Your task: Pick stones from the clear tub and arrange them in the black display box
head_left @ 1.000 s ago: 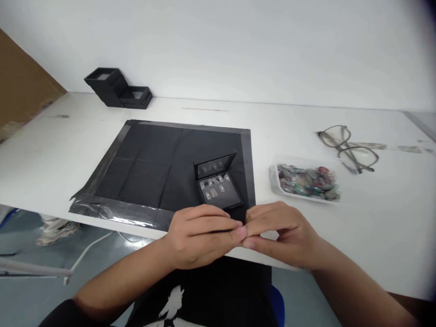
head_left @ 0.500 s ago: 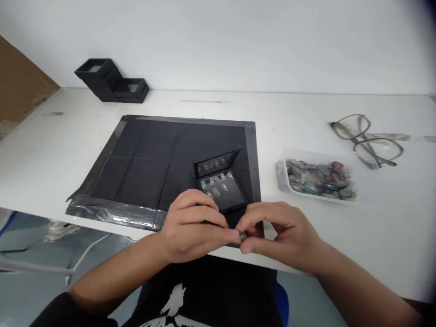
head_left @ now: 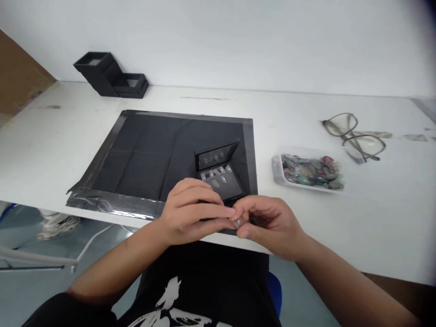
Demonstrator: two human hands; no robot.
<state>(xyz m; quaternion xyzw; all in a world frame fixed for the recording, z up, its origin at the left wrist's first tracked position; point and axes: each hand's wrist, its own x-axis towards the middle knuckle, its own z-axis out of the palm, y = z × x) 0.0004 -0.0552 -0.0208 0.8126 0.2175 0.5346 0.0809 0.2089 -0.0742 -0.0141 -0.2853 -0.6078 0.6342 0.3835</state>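
OK, L hand [head_left: 194,211] & R hand [head_left: 272,222] w/ fingertip grip on sm. piece [head_left: 239,223], blk case [head_left: 232,185] partly behind, tub [head_left: 278,170] nearby.

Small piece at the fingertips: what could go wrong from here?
1. The small piece sits at the fingertips where the left hand and right hand meet, so it might slip out. In view it is close to the near edge of the table, so a drop could go to the floor.

2. The left hand overlaps the open black case in view; a bump might shift the clear pieces inside it.
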